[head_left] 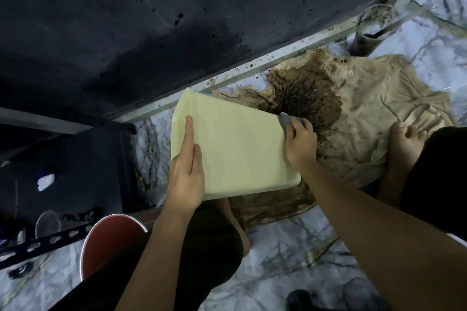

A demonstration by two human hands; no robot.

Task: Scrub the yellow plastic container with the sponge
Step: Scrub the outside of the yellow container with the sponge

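Left hand [185, 179] grips yellow container [235, 144], inside hidden | right hand [300, 141] fingers closed on grey sponge [286, 120]

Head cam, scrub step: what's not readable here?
- Container inside: faces away, only its outer wall and base show.
- Grey sponge: mostly hidden by the right hand and the container edge; where it touches is unseen.
- Left hand fingers: only thumb and forefinger show, the rest are behind the container.
- Red tub: contents blocked by the left arm and leg.
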